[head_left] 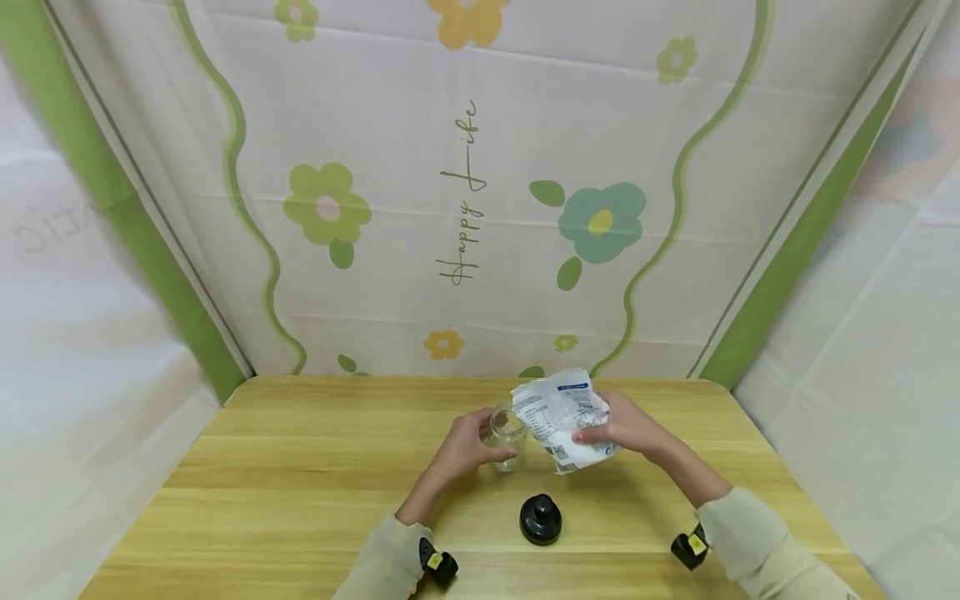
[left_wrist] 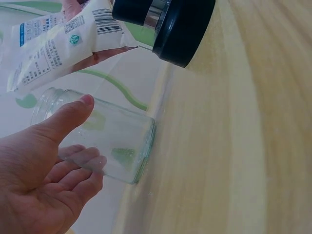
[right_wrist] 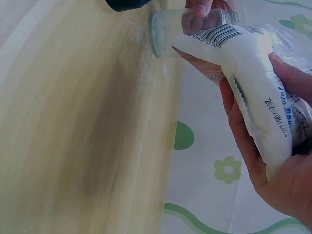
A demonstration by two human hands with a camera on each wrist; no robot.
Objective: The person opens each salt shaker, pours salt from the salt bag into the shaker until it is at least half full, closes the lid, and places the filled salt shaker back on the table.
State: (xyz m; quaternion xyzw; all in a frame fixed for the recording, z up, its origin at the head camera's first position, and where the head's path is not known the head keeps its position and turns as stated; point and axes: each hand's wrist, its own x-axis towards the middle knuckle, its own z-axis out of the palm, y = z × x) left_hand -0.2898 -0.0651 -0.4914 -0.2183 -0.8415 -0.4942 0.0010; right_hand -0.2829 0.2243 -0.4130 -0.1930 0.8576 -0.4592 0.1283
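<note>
A clear glass jar [head_left: 507, 454] without a lid stands upright on the wooden table, my left hand [head_left: 467, 446] holding it from the left. In the left wrist view the thumb and curled fingers of that hand [left_wrist: 44, 165] lie on opposite sides of the jar [left_wrist: 119, 131]. My right hand [head_left: 626, 425] grips a white printed plastic bag [head_left: 558, 408], thumb on its face. The bag leans toward the jar, its upper left corner right at the jar's mouth. The right wrist view shows fingers beneath the bag [right_wrist: 258, 92]. The bag's contents are hidden.
A black lid with a knob [head_left: 541, 519] lies on the table [head_left: 300, 492] in front of the jar. Behind the table's far edge hangs a white flowered curtain [head_left: 405, 208], with more cloth at both sides. Each sleeve carries a black wrist camera [head_left: 442, 569].
</note>
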